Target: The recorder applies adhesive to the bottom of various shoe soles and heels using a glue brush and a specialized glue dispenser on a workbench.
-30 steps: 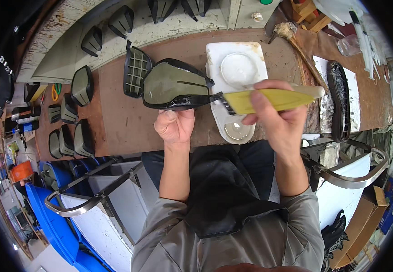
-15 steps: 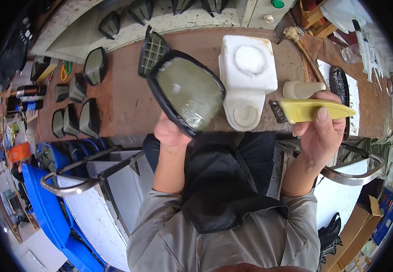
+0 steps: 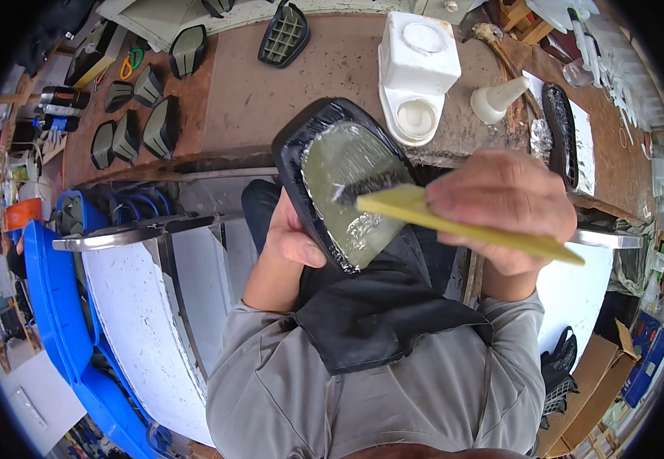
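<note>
My left hand [image 3: 289, 239] grips the edge of a rounded panel [image 3: 347, 157] with wrinkled black edging and an olive-green face. The panel is tilted toward me in front of the bench, and wet, glossy patches cover much of its face. In my right hand [image 3: 512, 203], fingers closed round the handle, is a flat yellow-handled brush [image 3: 408, 206]. Its dark bristles touch the panel's face near the middle. Beyond the panel stands a white plastic container [image 3: 421, 57] with a small round cup at its near end. A whitish funnel-shaped piece [image 3: 493, 101] lies right of it.
Several black-and-green pads [image 3: 160, 126] stand on the bench [image 3: 240, 103] at the left, and a grid-backed pad [image 3: 284, 38] lies farther back. At right are a long black brush-like strip [image 3: 558, 126] and a wooden-handled tool [image 3: 504, 57]. Blue bins [image 3: 56, 306] stand at lower left.
My right hand has brought the brush left onto the panel's face. The panel has moved right and nearer to me. The view has shifted, showing the bench higher up.
</note>
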`<state>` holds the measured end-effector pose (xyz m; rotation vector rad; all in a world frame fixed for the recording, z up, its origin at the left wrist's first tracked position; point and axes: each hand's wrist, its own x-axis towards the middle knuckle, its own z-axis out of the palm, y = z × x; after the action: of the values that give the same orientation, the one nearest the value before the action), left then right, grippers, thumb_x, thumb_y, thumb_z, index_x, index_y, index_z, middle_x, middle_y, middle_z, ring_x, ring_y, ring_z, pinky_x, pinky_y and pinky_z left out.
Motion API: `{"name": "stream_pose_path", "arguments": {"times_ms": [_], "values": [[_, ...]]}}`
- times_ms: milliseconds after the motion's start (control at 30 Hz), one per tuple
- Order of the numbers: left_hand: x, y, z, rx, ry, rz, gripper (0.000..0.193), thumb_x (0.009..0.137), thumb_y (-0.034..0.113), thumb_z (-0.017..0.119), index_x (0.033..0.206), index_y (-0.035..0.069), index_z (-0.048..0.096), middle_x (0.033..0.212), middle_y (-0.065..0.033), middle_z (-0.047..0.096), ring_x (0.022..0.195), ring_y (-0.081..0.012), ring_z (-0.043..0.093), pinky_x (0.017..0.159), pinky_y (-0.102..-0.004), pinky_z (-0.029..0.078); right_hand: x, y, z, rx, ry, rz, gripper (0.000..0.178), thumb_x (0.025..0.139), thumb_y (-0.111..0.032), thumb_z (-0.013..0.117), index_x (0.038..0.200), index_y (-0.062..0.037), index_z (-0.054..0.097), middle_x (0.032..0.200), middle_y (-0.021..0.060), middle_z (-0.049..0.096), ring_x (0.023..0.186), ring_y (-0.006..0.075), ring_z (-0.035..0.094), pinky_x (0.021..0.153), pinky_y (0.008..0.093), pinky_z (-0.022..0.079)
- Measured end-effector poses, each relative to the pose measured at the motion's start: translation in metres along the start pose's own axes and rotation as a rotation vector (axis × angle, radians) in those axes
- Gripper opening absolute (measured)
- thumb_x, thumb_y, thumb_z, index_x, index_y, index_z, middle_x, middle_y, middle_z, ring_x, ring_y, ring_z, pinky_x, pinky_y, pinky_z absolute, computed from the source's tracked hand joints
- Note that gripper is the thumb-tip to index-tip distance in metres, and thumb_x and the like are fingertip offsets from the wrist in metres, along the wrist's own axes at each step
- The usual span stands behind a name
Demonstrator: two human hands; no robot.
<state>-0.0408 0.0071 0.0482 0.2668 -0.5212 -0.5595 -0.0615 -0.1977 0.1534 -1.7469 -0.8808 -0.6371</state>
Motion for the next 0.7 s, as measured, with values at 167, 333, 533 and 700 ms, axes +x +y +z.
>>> {"name": "stream_pose_path", "arguments": {"times_ms": [167, 333, 533, 700], "values": [[-0.01, -0.004, 0.012, -0.126, 0.032, 0.03, 0.094, 0.055, 0.011, 0.072, 0.138, -0.004, 0.029, 0.133, -0.0222, 0.044, 0.122, -0.0352, 0.046, 0.105, -0.0458, 0.033, -0.015, -0.033, 0.01, -0.024, 0.079, -0.032, 0.019, 0.071, -0.015, 0.075, 0.074, 0.001, 0.065, 0.068, 0.0132, 0.064, 0.058, 0.0218, 0.065, 0.042, 0.0262, 0.045], [-0.021, -0.008, 0.034, -0.177, 0.148, 0.03, 0.067, 0.084, 0.043, 0.052, 0.137, 0.007, 0.037, 0.139, -0.0162, 0.041, 0.124, -0.0368, 0.043, 0.103, -0.0535, 0.034, -0.021, -0.042, 0.006, -0.007, 0.094, -0.129, 0.024, 0.071, -0.016, 0.076, 0.078, 0.0032, 0.064, 0.071, 0.014, 0.064, 0.059, 0.0237, 0.065, 0.044, 0.0285, 0.047], [-0.025, -0.011, 0.06, -0.61, 0.2, -0.02, 0.05, 0.093, 0.039, 0.046, 0.129, 0.006, 0.048, 0.133, -0.0156, 0.048, 0.122, -0.036, 0.046, 0.101, -0.0538, 0.037, -0.031, -0.055, 0.007, -0.088, 0.117, -0.103, 0.026, 0.07, -0.014, 0.076, 0.08, 0.0066, 0.064, 0.071, 0.0182, 0.063, 0.06, 0.0266, 0.065, 0.045, 0.0304, 0.049], [-0.025, -0.011, 0.066, -0.58, 0.154, -0.006, 0.046, 0.093, 0.035, 0.047, 0.127, 0.004, 0.05, 0.131, -0.0152, 0.05, 0.123, -0.0345, 0.046, 0.104, -0.0524, 0.035, -0.039, -0.066, 0.002, 0.119, -0.004, -0.112, 0.018, 0.072, -0.007, 0.072, 0.082, 0.0067, 0.065, 0.07, 0.0157, 0.064, 0.055, 0.0207, 0.063, 0.044, 0.0259, 0.05]]}}
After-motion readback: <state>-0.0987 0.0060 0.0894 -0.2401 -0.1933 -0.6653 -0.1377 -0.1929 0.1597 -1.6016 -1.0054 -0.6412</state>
